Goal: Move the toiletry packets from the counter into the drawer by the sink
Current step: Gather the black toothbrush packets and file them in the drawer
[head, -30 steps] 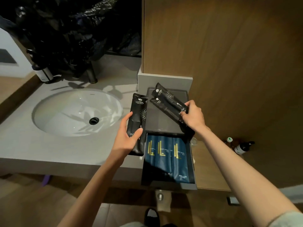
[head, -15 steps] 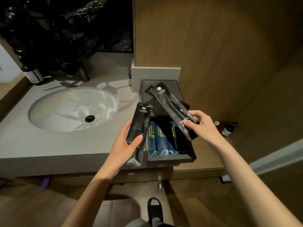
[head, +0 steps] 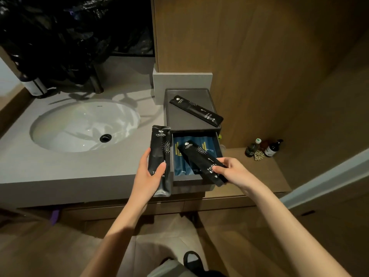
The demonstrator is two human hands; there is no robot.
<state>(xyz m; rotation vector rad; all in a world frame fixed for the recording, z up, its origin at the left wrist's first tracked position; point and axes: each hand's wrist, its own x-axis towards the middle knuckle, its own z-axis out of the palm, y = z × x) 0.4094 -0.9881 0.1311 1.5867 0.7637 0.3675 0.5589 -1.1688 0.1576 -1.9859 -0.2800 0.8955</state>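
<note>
A dark drawer box (head: 179, 120) stands on the counter right of the sink, its drawer (head: 191, 179) pulled open toward me. Blue packets (head: 178, 164) lie inside. My left hand (head: 146, 176) grips an upright black toothbrush packet (head: 160, 154) just left of the drawer. My right hand (head: 232, 170) holds a second black toothbrush packet (head: 199, 158) slanted over the open drawer, its near end past the front wall. A third black packet (head: 196, 110) lies diagonally on the box's top.
A white oval sink (head: 83, 124) is set into the grey counter (head: 60, 168), with a faucet (head: 96, 82) and dark plastic behind. A wood panel wall rises on the right. Small bottles (head: 263, 148) stand on a low wooden shelf.
My right hand has carried one packet down from the box top to over the open drawer, leaving one packet on the top. My left hand keeps its packet beside the drawer.
</note>
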